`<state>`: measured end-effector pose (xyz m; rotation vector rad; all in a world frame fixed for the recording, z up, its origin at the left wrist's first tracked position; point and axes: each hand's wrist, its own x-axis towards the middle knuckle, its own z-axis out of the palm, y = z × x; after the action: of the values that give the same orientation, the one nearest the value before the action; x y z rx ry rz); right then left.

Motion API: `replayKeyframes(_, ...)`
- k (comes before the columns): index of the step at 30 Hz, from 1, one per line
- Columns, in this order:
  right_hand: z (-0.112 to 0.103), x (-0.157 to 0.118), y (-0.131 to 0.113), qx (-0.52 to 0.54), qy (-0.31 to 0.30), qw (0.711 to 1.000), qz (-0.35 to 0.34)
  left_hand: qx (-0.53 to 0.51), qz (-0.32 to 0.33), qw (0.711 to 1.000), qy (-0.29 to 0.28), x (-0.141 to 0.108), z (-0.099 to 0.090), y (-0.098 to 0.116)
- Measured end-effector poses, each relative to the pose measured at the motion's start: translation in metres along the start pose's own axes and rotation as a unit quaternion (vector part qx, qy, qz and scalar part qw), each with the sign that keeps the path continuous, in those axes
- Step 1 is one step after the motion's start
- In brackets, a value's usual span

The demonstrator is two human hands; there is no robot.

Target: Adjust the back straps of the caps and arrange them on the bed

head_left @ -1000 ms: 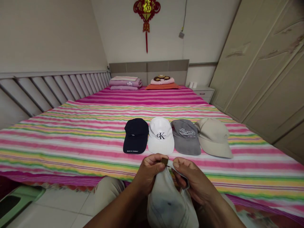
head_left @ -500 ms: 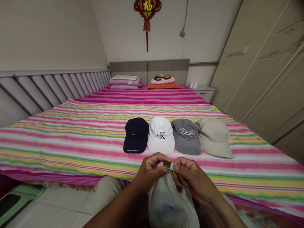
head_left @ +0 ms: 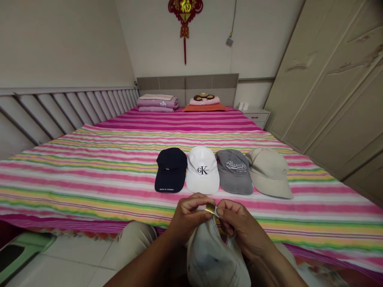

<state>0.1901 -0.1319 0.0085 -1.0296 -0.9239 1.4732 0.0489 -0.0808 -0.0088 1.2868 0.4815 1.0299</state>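
Note:
A pale, stained baseball cap (head_left: 214, 255) hangs below my hands over my lap, its back strap held up. My left hand (head_left: 190, 217) is closed, pinching the brass-coloured buckle (head_left: 210, 208) between thumb and fingers. Just right of the buckle, my right hand (head_left: 236, 219) grips the light strap, thumb against it. Beyond the hands four caps lie in a row, brims toward me: a navy cap (head_left: 171, 169), a white cap (head_left: 202, 159), a grey cap (head_left: 235, 181) and a beige cap (head_left: 269, 165).
The caps lie on a bed with a striped sheet (head_left: 89, 167). Folded purple bedding (head_left: 157, 103) and an orange cloth (head_left: 205, 108) are at the headboard (head_left: 167, 83). A green stool (head_left: 32, 249) stands at lower left. A wardrobe (head_left: 326, 91) lines the right side.
My right hand has shifted slightly left toward the buckle, and less strap shows between the hands. The buckle is tilted and now catches the light. The caps on the bed have not moved.

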Motion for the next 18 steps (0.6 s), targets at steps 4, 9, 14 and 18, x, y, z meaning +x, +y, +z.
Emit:
replayKeyframes(4,0.0033,-0.0007,-0.0016,-0.009,0.003,1.0,0.0,-0.007,0.0,1.0,0.013,-0.0007,0.0021,0.0005)
replayKeyframes(9,0.0038,-0.0001,0.0032,-0.008,0.009,1.0,-0.01,-0.023,-0.016,0.999,0.034,-0.002,0.0053,-0.002)
replayKeyframes(14,-0.0004,0.0007,0.0038,-0.028,-0.012,1.0,0.008,-0.081,-0.033,0.996,0.037,-0.0033,0.0044,-0.0066)
replayKeyframes(18,-0.0019,0.0002,0.0026,-0.03,-0.007,0.999,0.02,-0.128,-0.065,0.989,0.032,-0.0042,0.0043,-0.0091)
